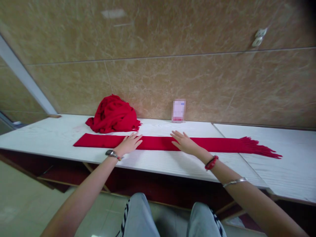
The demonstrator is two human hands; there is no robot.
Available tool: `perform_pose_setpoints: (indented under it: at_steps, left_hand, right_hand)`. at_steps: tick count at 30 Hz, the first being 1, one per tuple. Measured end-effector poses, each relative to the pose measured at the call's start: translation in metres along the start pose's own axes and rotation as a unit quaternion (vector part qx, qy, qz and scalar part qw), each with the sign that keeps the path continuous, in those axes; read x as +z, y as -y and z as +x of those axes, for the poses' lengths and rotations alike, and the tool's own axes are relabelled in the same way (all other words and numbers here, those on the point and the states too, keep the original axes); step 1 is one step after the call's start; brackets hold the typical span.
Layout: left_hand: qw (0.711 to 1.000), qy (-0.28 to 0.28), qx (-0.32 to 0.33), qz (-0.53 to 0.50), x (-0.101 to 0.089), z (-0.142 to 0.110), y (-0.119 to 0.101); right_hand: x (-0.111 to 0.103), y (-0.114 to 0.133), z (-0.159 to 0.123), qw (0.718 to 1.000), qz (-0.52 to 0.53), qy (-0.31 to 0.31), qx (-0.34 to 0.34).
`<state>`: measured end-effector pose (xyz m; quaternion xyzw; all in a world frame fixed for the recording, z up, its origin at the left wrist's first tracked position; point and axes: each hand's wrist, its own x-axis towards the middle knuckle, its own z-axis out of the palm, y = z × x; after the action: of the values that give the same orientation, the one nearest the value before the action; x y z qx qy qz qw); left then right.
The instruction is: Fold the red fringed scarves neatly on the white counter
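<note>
A red scarf (158,143) lies in a long flat strip along the white counter, its fringe fanned out at the right end. My left hand (129,143) rests on the strip left of its middle, palm down with fingers spread. Further right, my right hand (184,143) lies flat on the same scarf, fingers apart. Behind my left hand, a crumpled heap of red cloth (115,115) with some fringe sits against the wall. The cloth directly under both palms is hidden.
The white counter (61,153) runs along a tan marbled wall (158,85), with open shelves beneath its front edge. A small blurred pinkish card (178,111) stands against the wall. White sockets (259,37) are on the wall at upper right. My knees are below the counter edge.
</note>
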<state>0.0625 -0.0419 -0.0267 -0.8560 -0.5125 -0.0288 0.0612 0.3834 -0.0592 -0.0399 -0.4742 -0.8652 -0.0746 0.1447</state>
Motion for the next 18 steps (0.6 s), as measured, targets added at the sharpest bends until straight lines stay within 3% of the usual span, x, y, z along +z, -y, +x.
perform_pose_setpoints:
  at_steps: [3,5,8,13,18]
  left_hand:
    - [0.999,-0.002,0.029,-0.035,0.007,0.016,-0.035]
    - [0.998,-0.024,0.036,-0.034,0.014,0.017,-0.041]
    - [0.998,-0.039,0.04,-0.024,0.019,0.008,-0.028]
    - [1.0,-0.016,-0.002,-0.013,0.015,-0.011,-0.003]
    - [1.0,0.004,-0.011,-0.019,0.005,-0.006,-0.027]
  right_hand:
    - [0.008,0.051,0.036,0.998,0.029,0.038,-0.029]
    - [0.017,0.066,0.045,0.998,0.029,0.05,-0.024]
    - [0.027,0.066,0.041,0.998,0.019,0.049,-0.02]
    - [0.026,0.055,0.032,0.998,0.023,0.048,-0.032]
    - [0.023,0.059,0.038,0.996,0.042,0.06,-0.044]
